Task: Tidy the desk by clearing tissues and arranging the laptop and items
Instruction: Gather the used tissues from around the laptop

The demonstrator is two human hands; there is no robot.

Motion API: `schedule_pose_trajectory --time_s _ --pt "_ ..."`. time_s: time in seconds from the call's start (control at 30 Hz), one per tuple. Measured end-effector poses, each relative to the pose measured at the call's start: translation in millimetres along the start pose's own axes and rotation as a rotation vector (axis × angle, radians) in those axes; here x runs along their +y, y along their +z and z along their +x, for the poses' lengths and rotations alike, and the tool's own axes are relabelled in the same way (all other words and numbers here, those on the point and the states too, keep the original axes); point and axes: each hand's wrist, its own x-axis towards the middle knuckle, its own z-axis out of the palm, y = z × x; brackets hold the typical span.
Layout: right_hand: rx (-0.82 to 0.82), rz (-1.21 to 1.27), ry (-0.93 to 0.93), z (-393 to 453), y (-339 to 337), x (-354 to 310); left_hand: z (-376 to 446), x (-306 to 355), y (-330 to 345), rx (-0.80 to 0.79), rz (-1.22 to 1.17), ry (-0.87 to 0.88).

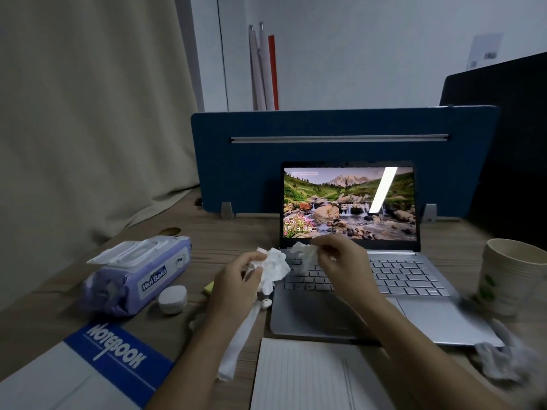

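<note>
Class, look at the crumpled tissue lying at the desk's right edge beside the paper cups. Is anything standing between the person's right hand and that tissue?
Nothing visible blocks it. The right hand hovers over the laptop keyboard, already pinching a tissue; the crumpled tissue lies right of the laptop's front corner. The paper cups stand behind that path, not across it.

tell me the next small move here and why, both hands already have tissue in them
Probably lift the right hand with its crumpled tissue clear of the laptop keyboard and press it into the wad in the left hand. That leaves one hand free for the crumpled tissue by the paper cups at the laptop's front right corner, which still lies on the desk.
</note>
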Motion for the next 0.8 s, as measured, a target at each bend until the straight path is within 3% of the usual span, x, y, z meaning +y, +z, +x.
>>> schedule_pose_trajectory --time_s 0.17,0.37,0.63,0.8 --pt "0.025 0.554 0.19 -9.9 -8.7 -17.8 -2.0 4.3 -0.2 -0.013 -0.077 -0.084" --pt "-0.08 1.11 0.292 -17.4 -10.9 -34.4 -7.0 18.8 0.8 -0.061 -0.15 -0.054" --pt "-0.188 1.2 0.43 -22.6 -2.0 -32.7 -11.6 21.4 3.7 -0.133 -0.208 -0.041" --pt "-0.215 1.017 0.396 -24.8 3.6 -26.7 -7.6 13.9 6.0 -0.1 -0.15 -0.017"
